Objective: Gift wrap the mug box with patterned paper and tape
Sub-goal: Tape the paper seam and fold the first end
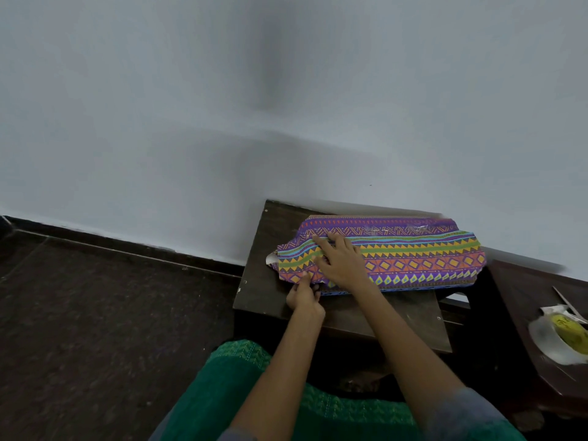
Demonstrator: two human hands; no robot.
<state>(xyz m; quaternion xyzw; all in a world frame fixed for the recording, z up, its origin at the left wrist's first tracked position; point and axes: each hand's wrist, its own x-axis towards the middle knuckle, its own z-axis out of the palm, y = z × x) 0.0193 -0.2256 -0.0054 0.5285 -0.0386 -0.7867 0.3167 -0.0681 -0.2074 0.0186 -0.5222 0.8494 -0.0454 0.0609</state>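
Observation:
The patterned paper (pixel 413 259), in purple, orange, yellow and green bands, is wrapped over the mug box on a small dark wooden table (pixel 270 291). The box itself is hidden under the paper. My right hand (pixel 342 261) lies flat on top of the wrapped box near its left end, fingers spread. My left hand (pixel 304 296) pinches the paper's lower left edge at the front of the box. A strip of clear tape (pixel 416 229) glints along the far top seam. The paper's white underside (pixel 271 258) shows at the left end.
A roll of clear tape with a yellow core (pixel 560 337) sits on a second dark table (pixel 521 291) at the right. The pale wall runs right behind the table. Dark floor (pixel 95 313) lies to the left. My green-clothed lap (pixel 238 393) is below.

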